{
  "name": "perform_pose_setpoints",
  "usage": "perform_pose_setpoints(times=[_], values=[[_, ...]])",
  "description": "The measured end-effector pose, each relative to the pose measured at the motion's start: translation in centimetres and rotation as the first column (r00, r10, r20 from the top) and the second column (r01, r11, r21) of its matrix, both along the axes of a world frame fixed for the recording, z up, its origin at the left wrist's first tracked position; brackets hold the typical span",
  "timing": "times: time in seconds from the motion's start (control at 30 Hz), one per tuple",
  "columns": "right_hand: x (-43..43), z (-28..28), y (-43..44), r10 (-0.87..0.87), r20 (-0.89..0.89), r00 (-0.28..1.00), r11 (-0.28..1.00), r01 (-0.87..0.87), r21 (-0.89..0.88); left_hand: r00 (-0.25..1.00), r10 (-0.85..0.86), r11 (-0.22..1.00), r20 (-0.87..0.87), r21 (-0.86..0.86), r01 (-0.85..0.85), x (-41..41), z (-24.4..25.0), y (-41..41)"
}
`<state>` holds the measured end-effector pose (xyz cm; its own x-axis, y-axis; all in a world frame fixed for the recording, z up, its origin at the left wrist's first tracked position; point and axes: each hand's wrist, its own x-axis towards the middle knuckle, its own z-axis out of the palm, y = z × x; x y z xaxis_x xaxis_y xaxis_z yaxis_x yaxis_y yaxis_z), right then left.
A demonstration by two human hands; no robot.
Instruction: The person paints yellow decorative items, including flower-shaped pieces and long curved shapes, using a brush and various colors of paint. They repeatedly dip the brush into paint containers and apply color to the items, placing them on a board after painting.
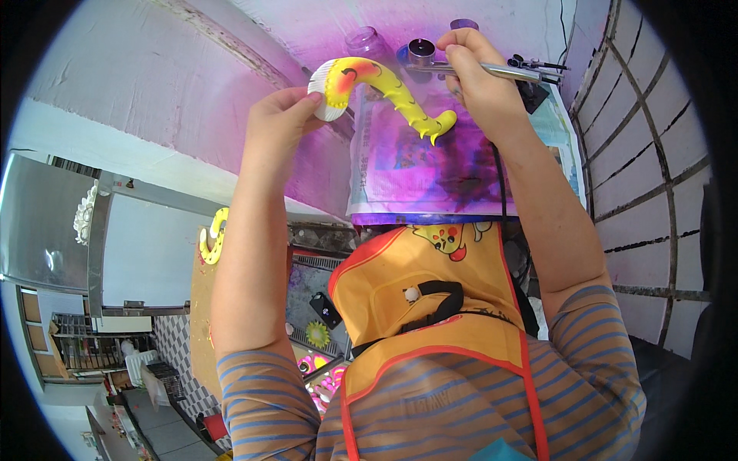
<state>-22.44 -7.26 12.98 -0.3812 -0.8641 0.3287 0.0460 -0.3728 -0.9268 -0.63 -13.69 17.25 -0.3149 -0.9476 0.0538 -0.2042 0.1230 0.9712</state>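
Between thumb and fingers, my left hand point(285, 112) pinches the white ridged base of a curved yellow figure piece point(398, 95). Small spikes run along its lower edge, thin dark curved marks line its body, and orange-red patches colour its wide end. My right hand point(481, 75) grips a metal airbrush point(510, 72), whose round cup point(421, 50) holds dark liquid. The airbrush's front end points left, above the yellow piece. Whether paint is spraying cannot be told. A black hose hangs below my right hand.
Newspaper point(392, 190) stained purple and magenta covers the work surface. A glass jar point(364, 41) stands at its back, with more airbrushes point(533, 63) at the back right. Walls flank both sides. At left, another yellow curved piece point(215, 242) lies on a brown board point(202, 299).
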Motion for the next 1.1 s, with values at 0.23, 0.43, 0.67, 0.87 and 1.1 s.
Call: perform_pose_setpoints(times=[0.23, 0.43, 0.67, 0.87, 1.1], values=[[-0.7, -1.9, -0.2, -0.047, -0.054, 0.997, 0.999, 0.047, -0.004, 0.999, 0.024, 1.000, 0.028, 0.000, -0.024, 0.4, -0.3, -0.2], [-1.3, -3.3, 0.2, -0.073, -0.045, 0.996, 0.997, 0.075, 0.033, 0.999, 0.033, 0.999, 0.037, -0.001, -0.033, 0.4, -0.3, -0.2], [-1.8, -5.1, 0.8, -0.095, -0.038, 0.995, 0.987, 0.099, 0.130, 0.999, 0.034, 0.999, 0.041, 0.002, -0.034, 0.5, -0.4, -0.3], [-2.1, -6.1, 1.5, -0.091, -0.109, 0.990, 0.977, 0.110, 0.182, 0.998, 0.058, 0.998, 0.033, 0.015, -0.059, 0.6, -0.6, -0.1], [-2.9, -8.4, 1.6, -0.106, -0.124, 0.987, 0.972, 0.129, 0.197, 0.997, 0.078, 0.997, 0.029, 0.012, -0.079, 0.7, -0.7, 0.2]])
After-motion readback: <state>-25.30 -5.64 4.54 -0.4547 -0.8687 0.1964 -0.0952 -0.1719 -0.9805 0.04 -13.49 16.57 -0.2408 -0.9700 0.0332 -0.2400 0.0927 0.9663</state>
